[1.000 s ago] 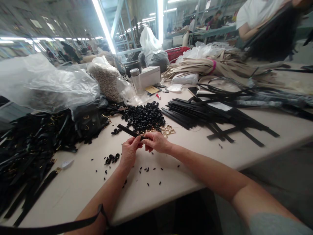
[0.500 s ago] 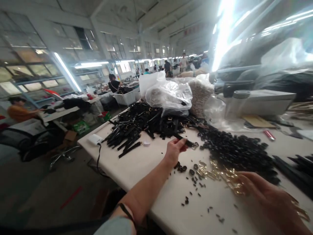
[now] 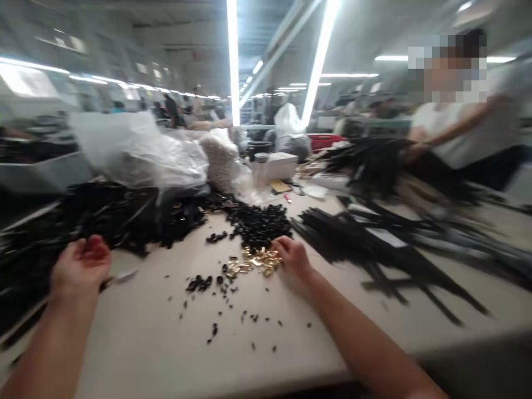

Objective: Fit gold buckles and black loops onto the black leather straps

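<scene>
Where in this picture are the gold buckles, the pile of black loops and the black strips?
Gold buckles [image 3: 265, 260]: head view, middle of the cluster.
Pile of black loops [image 3: 261, 224]: head view, middle of the pile.
Black strips [image 3: 326, 231]: head view, their bunched left part.

Right hand [image 3: 293, 257] at the gold fittings [image 3: 261, 260] before heaped black loops [image 3: 261, 224], left hand [image 3: 83, 263] beside black straps [image 3: 124, 216].

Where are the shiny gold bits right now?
In the head view, the shiny gold bits lie on the table near the picture's middle, just in front of the black heap and left of the right hand.
</scene>
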A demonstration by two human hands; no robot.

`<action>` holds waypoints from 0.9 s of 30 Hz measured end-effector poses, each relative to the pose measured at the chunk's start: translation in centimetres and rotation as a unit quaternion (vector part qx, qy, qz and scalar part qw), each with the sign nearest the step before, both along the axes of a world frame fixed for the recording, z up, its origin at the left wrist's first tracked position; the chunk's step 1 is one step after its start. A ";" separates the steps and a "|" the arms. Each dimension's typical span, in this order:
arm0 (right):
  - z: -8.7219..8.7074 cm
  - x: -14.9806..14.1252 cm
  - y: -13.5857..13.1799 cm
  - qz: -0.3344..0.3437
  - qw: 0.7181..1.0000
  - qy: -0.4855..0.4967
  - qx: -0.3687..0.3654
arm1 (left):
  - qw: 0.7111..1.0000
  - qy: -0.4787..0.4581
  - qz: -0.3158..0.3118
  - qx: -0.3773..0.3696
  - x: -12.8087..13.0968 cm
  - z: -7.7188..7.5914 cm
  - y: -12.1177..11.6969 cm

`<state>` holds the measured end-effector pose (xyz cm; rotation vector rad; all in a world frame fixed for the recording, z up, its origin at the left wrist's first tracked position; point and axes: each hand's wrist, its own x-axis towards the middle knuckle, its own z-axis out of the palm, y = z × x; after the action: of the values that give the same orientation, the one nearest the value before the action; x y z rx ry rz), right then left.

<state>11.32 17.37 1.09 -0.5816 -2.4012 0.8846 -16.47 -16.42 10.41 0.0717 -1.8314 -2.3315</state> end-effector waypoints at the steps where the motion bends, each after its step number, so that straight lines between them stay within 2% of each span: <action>1: 0.1 0.0 0.7 -0.017 0.999 -0.029 0.035 | 0.999 -0.031 -0.017 0.039 0.1 -1.4 1.4; 2: 0.2 0.1 1.6 -0.047 0.996 -0.047 0.054 | 0.987 -0.104 -0.079 0.089 0.4 -2.7 3.1; 3: 0.4 0.4 2.6 -0.080 0.992 -0.064 0.069 | 0.978 -0.145 -0.092 0.122 1.0 -4.0 5.0; 5: 0.9 1.4 4.7 -0.161 0.977 -0.098 0.098 | 0.950 -0.212 -0.179 0.140 3.4 -5.7 8.8; 8: 1.4 3.0 6.9 -0.251 0.952 -0.139 0.108 | 0.921 -0.227 -0.288 0.132 8.2 -6.9 13.0; 10: 1.3 3.5 7.8 -0.276 0.941 -0.164 0.105 | 0.916 -0.208 -0.322 0.117 10.9 -7.6 14.7; 13: 0.6 3.3 8.1 -0.273 0.933 -0.203 0.116 | 0.907 -0.197 -0.364 0.079 13.2 -8.7 15.6; 16: 0.1 2.8 7.9 -0.268 0.927 -0.227 0.131 | 0.899 -0.181 -0.397 0.050 13.8 -9.6 15.5; 21: -0.1 2.5 7.7 -0.282 0.919 -0.238 0.137 | 0.895 -0.165 -0.413 0.030 13.4 -10.0 15.1; 25: -0.3 2.5 7.7 -0.285 0.916 -0.236 0.152 | 0.889 -0.179 -0.422 0.000 12.6 -11.0 15.1; 27: -0.2 2.5 7.8 -0.292 0.916 -0.225 0.159 | 0.897 -0.135 -0.420 -0.030 12.4 -11.6 15.2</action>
<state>13.86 25.14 0.94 -1.3885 -2.4419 0.0986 -4.11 -1.25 -1.16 -0.5411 -2.4184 -2.9070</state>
